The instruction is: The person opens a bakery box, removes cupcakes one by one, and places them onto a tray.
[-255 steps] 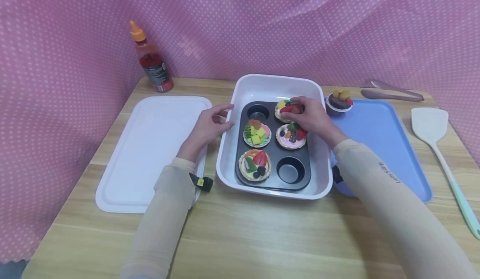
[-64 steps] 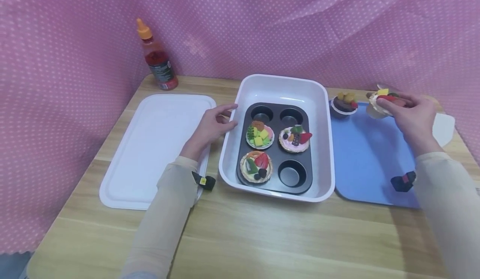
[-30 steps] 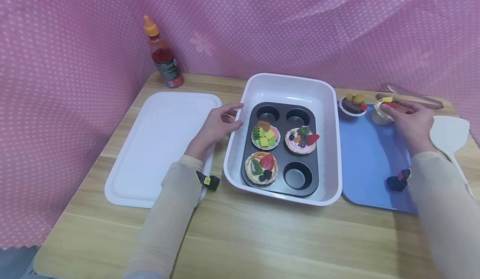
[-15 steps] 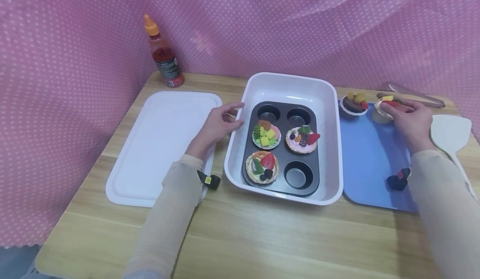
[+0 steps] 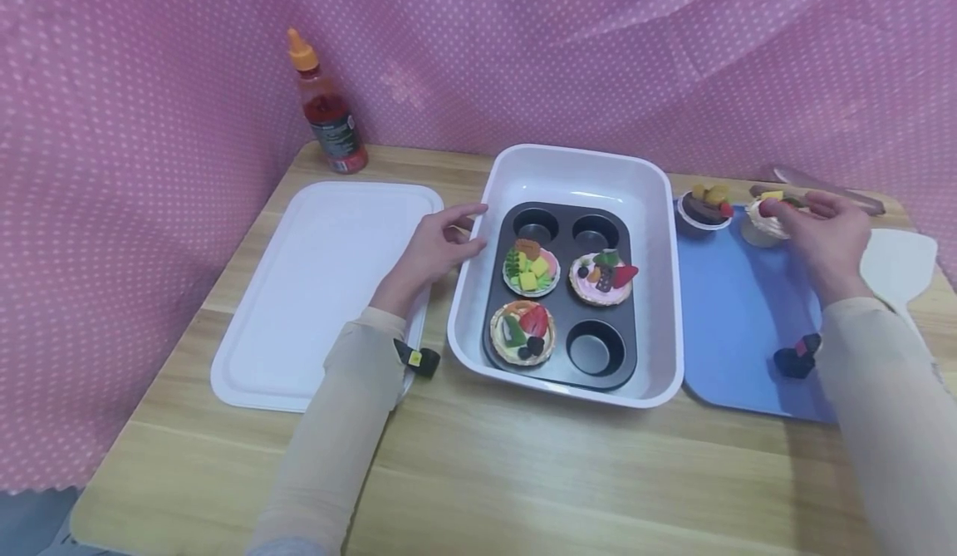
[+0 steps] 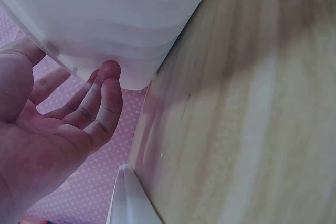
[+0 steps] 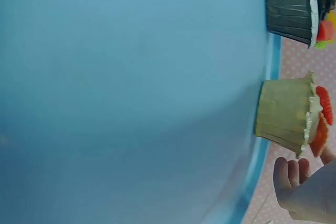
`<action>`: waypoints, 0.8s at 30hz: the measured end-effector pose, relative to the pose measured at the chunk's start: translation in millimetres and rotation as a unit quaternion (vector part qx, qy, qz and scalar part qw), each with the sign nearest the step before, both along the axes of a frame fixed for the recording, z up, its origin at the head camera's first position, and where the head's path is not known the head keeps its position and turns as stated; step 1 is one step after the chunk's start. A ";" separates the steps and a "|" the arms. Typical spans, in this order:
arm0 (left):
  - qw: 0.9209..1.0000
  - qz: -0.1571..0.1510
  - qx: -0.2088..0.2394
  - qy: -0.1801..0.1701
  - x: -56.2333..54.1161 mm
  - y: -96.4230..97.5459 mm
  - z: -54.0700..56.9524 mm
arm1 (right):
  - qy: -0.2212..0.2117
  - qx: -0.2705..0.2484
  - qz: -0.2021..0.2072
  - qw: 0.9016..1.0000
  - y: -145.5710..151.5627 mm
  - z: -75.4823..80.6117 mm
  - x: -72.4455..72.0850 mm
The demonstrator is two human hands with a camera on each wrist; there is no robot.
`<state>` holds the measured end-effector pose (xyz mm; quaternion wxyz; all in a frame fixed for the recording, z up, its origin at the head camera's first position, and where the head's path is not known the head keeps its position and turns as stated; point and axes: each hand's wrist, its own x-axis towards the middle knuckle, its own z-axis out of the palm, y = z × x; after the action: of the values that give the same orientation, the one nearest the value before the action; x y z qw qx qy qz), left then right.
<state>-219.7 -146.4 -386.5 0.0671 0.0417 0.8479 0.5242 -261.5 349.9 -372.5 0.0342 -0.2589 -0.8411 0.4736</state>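
My right hand [image 5: 830, 244] is at the far part of the blue tray [image 5: 748, 332], fingers loosened beside a cream-coloured cupcake [image 5: 758, 230] with fruit on top. In the right wrist view that cupcake [image 7: 286, 111] stands near the tray's edge, the fingertips just off its side. A chocolate cupcake [image 5: 701, 211] stands left of it. My left hand [image 5: 429, 248] touches the left rim of a white basin [image 5: 660, 323] with relaxed fingers. Inside lies a dark muffin tin [image 5: 557, 315] bearing a yellow-cube tart [image 5: 531, 273], a pink cream tart [image 5: 598, 282] and a strawberry-kiwi tart [image 5: 516, 336].
A white tray [image 5: 321, 290] lies left of the basin, with a sauce bottle [image 5: 332, 128] behind it. Metal tongs [image 5: 860, 200] lie at the back right. A white spatula [image 5: 900, 265] lies at the right, partly behind my right arm. A pink dotted cloth [image 5: 523, 57] hangs behind.
My right hand has lifted the cream-coloured cupcake from the muffin tin, carried it right, stood it on the blue tray beside the chocolate one and let go. The left hand has stayed at the basin's rim.
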 end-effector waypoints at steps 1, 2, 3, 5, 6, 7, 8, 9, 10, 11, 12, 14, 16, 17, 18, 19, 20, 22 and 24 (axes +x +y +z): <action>1.000 0.000 -0.001 0.000 0.1 0.1 0.2 | 0.000 -0.008 -0.003 1.000 0.4 2.1 0.3; 1.000 0.000 -0.002 0.000 0.3 0.0 0.4 | 0.002 -0.018 -0.004 1.000 0.8 4.3 0.8; 1.000 0.001 -0.003 -0.001 0.4 0.0 0.7 | 0.006 -0.025 -0.005 1.000 1.1 6.6 1.7; 1.000 0.001 -0.003 -0.003 0.4 -0.1 1.1 | 0.022 -0.044 -0.007 0.999 0.9 11.3 3.5; 1.000 0.001 -0.002 -0.004 0.4 0.1 1.5 | 0.031 -0.055 -0.007 0.998 0.3 13.8 4.4; 1.000 0.001 -0.001 -0.005 0.2 0.1 1.5 | 0.040 -0.059 -0.009 0.997 -0.7 16.2 5.3; 1.000 0.001 0.000 -0.007 0.0 0.2 1.6 | 0.045 -0.059 -0.010 0.997 -2.5 18.6 6.1; 1.000 0.001 0.001 -0.007 -0.3 0.3 1.6 | 0.051 -0.055 -0.012 0.997 -4.7 21.1 6.6; 1.000 0.000 0.002 -0.007 -0.5 0.3 1.7 | 0.059 -0.053 -0.014 0.997 -7.2 23.4 6.7; 1.000 0.000 0.003 -0.008 -0.6 0.2 1.5 | 0.063 -0.050 -0.015 0.997 -9.8 26.1 6.9; 1.000 0.000 0.003 -0.008 -0.8 0.3 1.2 | 0.064 -0.046 -0.016 0.997 -12.5 29.0 7.1; 1.000 -0.001 0.003 -0.007 -1.0 0.2 0.7 | 0.067 -0.041 -0.017 0.997 -18.8 35.3 7.6; 1.000 -0.001 0.003 -0.007 -1.1 0.1 0.2 | 0.071 -0.042 -0.014 0.996 -25.3 42.1 8.7; 1.000 -0.001 0.003 -0.006 -1.0 0.2 0.0 | 0.069 -0.045 -0.011 0.997 -28.7 45.9 9.7; 1.000 0.000 0.003 -0.006 -0.9 0.2 -0.1 | 0.069 -0.049 -0.007 0.996 -32.5 49.4 10.8; 1.000 0.001 0.003 -0.006 -0.7 0.2 -0.1 | 0.069 -0.051 -0.003 0.996 -36.7 52.8 12.1; 1.000 0.002 0.002 -0.006 -0.6 0.3 0.1 | 0.071 -0.054 0.002 0.996 -41.1 56.1 13.3; 1.000 0.004 0.002 -0.007 -0.1 0.3 0.5 | 0.078 -0.055 0.015 0.995 -50.5 62.0 15.4; 1.000 0.005 0.002 -0.008 0.2 0.3 0.8 | 0.089 -0.054 0.031 0.994 -59.7 67.4 17.3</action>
<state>-219.5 -146.0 -385.7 0.0715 0.0330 0.8468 0.5261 -244.2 290.2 -305.1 0.0804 -0.1914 -0.8152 0.5407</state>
